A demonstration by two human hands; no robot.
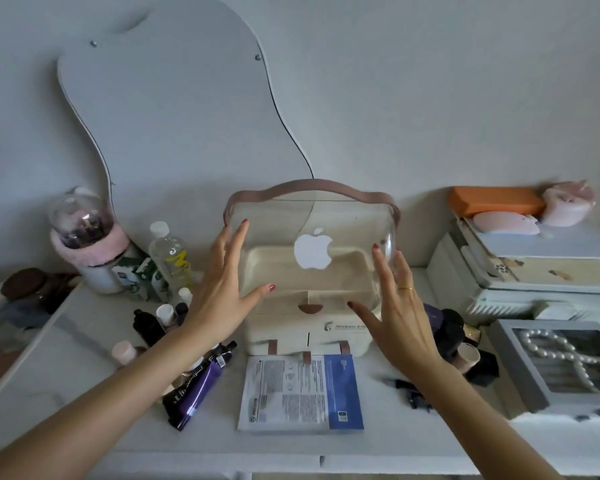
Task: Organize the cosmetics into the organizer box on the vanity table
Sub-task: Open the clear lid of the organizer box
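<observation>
**Opening the organizer lid, both hands flat on it**

Organizer box sits mid-desk against the back edge, cream base, clear domed lid tipped up, pink strap handle over the top. Inside looks bare as far as I can see through the plastic.

Left hand and right hand flank the lid, fingers straight and spread, nothing clenched. Fingertips look to be on or just off the lid sides; can't tell actual contact through the clear plastic.

Handling call: lid is thin, stiff, glossy, so likely slippery and light; palm-press from both sides or take the strap. Base probably light while unfilled, may slide on the desk.

Cosmetics not loaded yet:
- purple tube near the front-left of the box, soft, squeezable, grab mid-body
- dark bottles and small jars left of the box, rigid, pinch by the cap end
- clear bottle toward the back left, upright
- flat sachet just in front of the box, floppy, lift by an edge
- dark pots right of the box
</observation>
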